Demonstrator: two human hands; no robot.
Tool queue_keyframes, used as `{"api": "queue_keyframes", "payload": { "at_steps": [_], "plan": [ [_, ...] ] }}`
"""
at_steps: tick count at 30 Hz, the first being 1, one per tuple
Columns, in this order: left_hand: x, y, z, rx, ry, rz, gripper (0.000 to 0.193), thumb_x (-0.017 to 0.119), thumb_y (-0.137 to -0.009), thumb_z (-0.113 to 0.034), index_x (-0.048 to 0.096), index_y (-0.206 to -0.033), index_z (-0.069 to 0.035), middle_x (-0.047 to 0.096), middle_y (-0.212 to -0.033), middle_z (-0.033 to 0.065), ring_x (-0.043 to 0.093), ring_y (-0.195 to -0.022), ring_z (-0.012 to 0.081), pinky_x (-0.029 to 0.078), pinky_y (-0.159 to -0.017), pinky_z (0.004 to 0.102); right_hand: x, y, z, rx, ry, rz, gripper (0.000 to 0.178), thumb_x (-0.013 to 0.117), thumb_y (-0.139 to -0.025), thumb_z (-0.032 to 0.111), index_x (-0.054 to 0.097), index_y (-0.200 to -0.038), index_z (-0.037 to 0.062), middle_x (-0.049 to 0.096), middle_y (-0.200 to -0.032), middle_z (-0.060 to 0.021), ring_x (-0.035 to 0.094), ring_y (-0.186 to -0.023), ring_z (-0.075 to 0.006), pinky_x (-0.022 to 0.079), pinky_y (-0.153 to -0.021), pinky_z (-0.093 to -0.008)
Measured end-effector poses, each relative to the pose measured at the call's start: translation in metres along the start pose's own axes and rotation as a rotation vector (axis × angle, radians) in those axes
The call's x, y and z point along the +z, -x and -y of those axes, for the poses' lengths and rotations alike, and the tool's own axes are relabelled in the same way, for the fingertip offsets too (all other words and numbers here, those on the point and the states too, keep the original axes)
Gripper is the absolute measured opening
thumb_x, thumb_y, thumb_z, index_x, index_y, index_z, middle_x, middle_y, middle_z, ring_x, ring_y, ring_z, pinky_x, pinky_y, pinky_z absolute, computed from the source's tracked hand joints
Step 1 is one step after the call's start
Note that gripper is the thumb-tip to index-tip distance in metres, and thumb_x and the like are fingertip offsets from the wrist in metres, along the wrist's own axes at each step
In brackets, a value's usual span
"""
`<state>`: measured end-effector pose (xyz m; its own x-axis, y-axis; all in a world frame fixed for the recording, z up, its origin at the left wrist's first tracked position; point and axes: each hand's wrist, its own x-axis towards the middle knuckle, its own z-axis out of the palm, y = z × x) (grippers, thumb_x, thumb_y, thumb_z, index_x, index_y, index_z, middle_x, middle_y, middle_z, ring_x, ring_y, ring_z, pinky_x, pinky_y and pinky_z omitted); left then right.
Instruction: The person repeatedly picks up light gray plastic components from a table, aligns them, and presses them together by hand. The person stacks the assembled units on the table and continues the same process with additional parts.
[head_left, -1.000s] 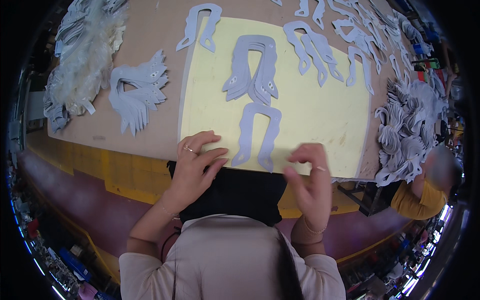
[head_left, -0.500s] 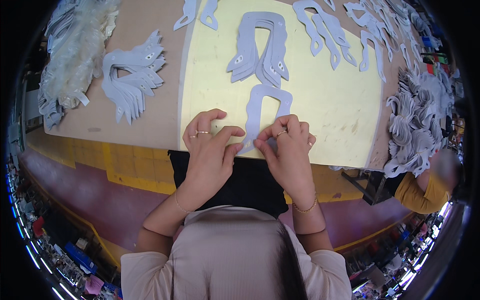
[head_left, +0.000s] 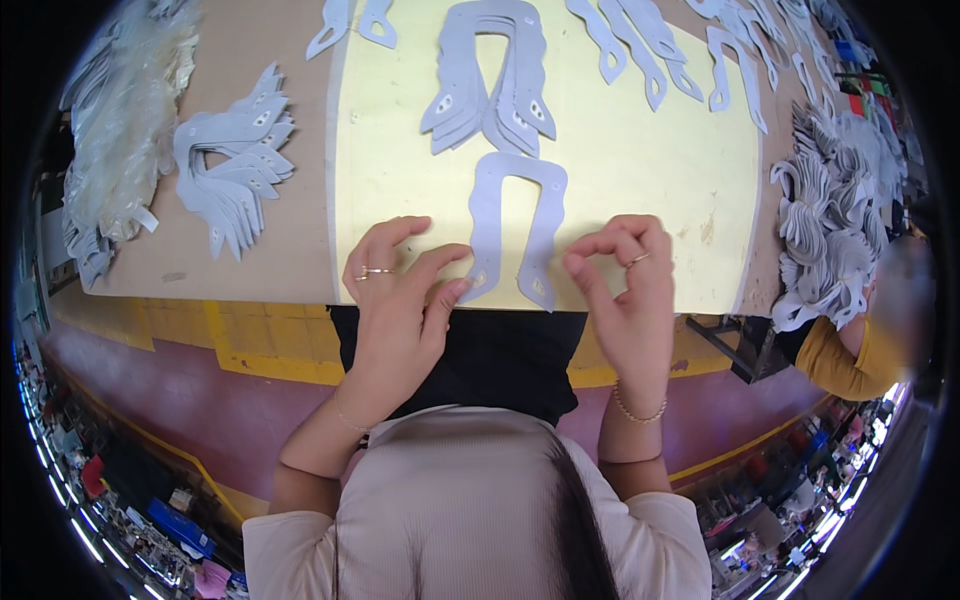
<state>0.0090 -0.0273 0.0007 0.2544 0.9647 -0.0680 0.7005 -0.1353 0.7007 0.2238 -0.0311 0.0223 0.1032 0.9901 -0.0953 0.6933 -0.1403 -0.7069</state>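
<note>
A flat grey U-shaped cut piece (head_left: 488, 215) with wavy outer edges lies on the yellow sheet, its two legs pointing toward me. At its left leg is my left hand (head_left: 400, 300), thumb and index finger bent against the edge near the tip, the other fingers lifted. My right hand (head_left: 635, 290) hovers right of the piece, apart from it. Its thumb and index finger come together in a pinch; anything between them is too small to make out. Just beyond lies a stack of matching grey pieces (head_left: 462, 70), slightly fanned, with small holes near the leg ends.
To the left lies another fanned stack (head_left: 225, 170) of grey pieces, beside clear plastic wrapping (head_left: 125, 130). Loose pieces (head_left: 640, 45) lie at the far right, and bundled ones (head_left: 830, 230) hang at the table's right edge. A person's yellow sleeve (head_left: 850, 365) shows beyond them.
My right hand has lifted off the piece's right leg and moved right, uncovering that leg. My left hand stays by the left leg. The whole view has shifted slightly.
</note>
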Motion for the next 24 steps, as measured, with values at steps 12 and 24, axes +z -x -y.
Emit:
{"api": "queue_keyframes", "payload": {
  "at_steps": [12, 24],
  "plan": [
    [0.018, 0.010, -0.003, 0.352, -0.033, 0.023, 0.034, 0.079, -0.077, -0.013, 0.072, -0.111, -0.013, 0.057, -0.128, 0.0068, 0.048, -0.126, 0.0308, 0.031, -0.105, 0.0494, 0.003, 0.016, -0.014, 0.032, 0.111, 0.089, 0.009, 0.076, -0.082, 0.015, 0.073, -0.090, 0.0120, 0.052, -0.100, -0.0013, 0.047, -0.097, -0.0225, 0.031, -0.086, -0.0387],
    [0.029, 0.010, 0.004, 0.652, -0.235, 0.114, 0.038, 0.070, -0.080, -0.011, 0.067, -0.118, -0.006, 0.057, -0.132, 0.0068, 0.052, -0.128, 0.0270, 0.037, -0.099, 0.0509, 0.002, 0.014, -0.013, 0.021, 0.123, 0.115, 0.007, 0.076, -0.081, 0.015, 0.073, -0.087, 0.0130, 0.051, -0.100, -0.0009, 0.047, -0.097, -0.0224, 0.029, -0.084, -0.0408]
  ]
}}
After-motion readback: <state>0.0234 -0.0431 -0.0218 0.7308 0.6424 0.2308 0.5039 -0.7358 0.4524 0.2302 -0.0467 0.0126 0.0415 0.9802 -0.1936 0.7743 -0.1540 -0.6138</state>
